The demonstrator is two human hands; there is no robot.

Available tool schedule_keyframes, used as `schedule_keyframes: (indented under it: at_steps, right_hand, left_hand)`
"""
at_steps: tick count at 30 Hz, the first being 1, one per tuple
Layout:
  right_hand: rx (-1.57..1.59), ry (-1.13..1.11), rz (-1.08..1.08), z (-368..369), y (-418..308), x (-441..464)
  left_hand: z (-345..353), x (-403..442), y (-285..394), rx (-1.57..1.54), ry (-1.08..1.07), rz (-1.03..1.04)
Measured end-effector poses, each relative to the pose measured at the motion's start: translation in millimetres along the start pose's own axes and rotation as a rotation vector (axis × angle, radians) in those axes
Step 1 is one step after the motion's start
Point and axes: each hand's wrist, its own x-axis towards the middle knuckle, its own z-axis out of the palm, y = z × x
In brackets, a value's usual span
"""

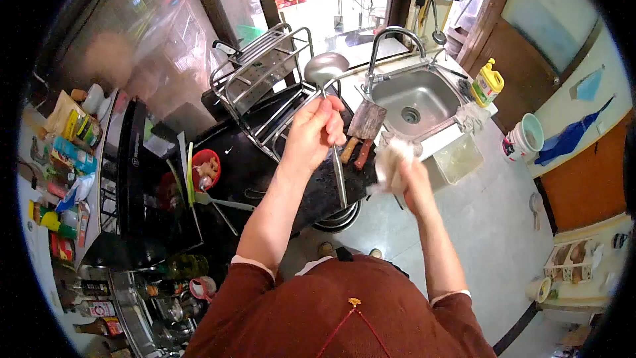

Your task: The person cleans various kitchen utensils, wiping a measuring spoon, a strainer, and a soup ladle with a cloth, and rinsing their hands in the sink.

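Black counter (232,139) beside sink (414,99); left hand (315,131) grips ladle (326,69), right hand (412,176) clutches cloth (391,166).

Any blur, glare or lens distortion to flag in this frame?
Head view: strong fisheye bending with black corners; window partly washed out by bright light; white cloth and right hand softened, apparently by motion; ladle and left hand fairly crisp.
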Motion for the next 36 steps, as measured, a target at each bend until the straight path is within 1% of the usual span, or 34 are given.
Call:
schedule_keyframes:
  at_steps: [1,3,5,7,8,9,10,11,12,13,14,15,17,18,19,21,22,23,25,26,27,29,30,31,33,35,36]
  right_hand:
    - [0.362,-0.003,0.027,2,-15,8]
    - [0.635,-0.079,0.032,16,-41,23]
    - [0.737,-0.217,-0.01,30,-60,31]
    - [0.857,-0.347,-0.02,45,-71,36]
    - [0.844,-0.355,-0.028,48,-70,39]
    - [0.712,-0.342,-0.072,49,-70,39]
    - [0.687,-0.373,-0.051,52,-72,39]
    - [0.661,-0.404,-0.028,54,-75,40]
    - [0.661,-0.404,-0.026,55,-71,43]
    - [0.643,-0.329,-0.048,56,-64,46]
    - [0.626,-0.253,-0.07,57,-59,49]
    - [0.626,-0.251,-0.07,57,-55,49]
    - [0.614,-0.165,-0.129,62,-52,47]
    - [0.615,-0.148,-0.156,64,-53,46]
    - [0.616,-0.144,-0.149,65,-56,43]
    - [0.456,-0.022,-0.199,69,-62,41]
    - [0.403,0.064,-0.245,71,-60,42]
    - [0.404,0.064,-0.246,70,-58,44]
    - [0.316,0.217,-0.343,66,-55,47]
    - [0.232,0.27,-0.344,59,-56,49]
    - [0.239,0.227,-0.301,46,-56,51]
    - [0.256,0.249,-0.285,40,-68,51]
    - [0.289,0.245,-0.269,35,-71,53]
    - [0.329,0.224,-0.243,28,-71,54]
    - [0.451,0.258,-0.247,18,-66,59]
    - [0.486,0.234,-0.245,24,-74,52]
    - [0.524,0.212,-0.24,28,-76,48]
  left_hand:
    - [3,-3,-5,-0.02,-0.034,-0.032]
    - [14,-9,-15,-0.035,-0.036,-0.092]
    - [20,-14,-24,-0.041,-0.094,-0.144]
    - [23,-18,-34,-0.013,-0.09,-0.183]
    - [25,-19,-37,0.035,-0.058,-0.173]
    - [26,-20,-38,0.084,-0.024,-0.16]
    - [29,-21,-37,0.19,0.029,-0.14]
    - [27,-22,-37,0.19,0.03,-0.141]
    - [25,-23,-39,0.373,0.026,-0.1]
    - [24,-25,-40,0.555,0.021,-0.057]
    - [25,-26,-42,0.54,0.059,-0.081]
    - [26,-28,-42,0.54,0.058,-0.083]
    - [28,-32,-43,0.561,0.076,-0.095]
    - [31,-35,-44,0.484,0.071,-0.102]
    - [30,-36,-46,0.482,0.075,-0.108]
    - [27,-35,-48,0.186,0.019,-0.183]
    - [30,-35,-44,0.198,0.007,-0.207]
    - [30,-35,-40,0.198,0.006,-0.208]
    - [27,-36,-30,0.065,-0.073,-0.328]
    - [26,-37,-24,0.013,-0.124,-0.361]
    - [24,-38,-24,0.013,-0.123,-0.362]
    - [18,-40,-24,-0.14,-0.14,-0.422]
    - [16,-40,-23,-0.198,-0.146,-0.419]
    - [15,-39,-23,-0.197,-0.146,-0.418]
    - [15,-37,-23,-0.146,-0.097,-0.349]
    - [11,-31,-29,-0.123,-0.095,-0.368]
    - [15,-27,-37,0.529,-0.008,0.029]
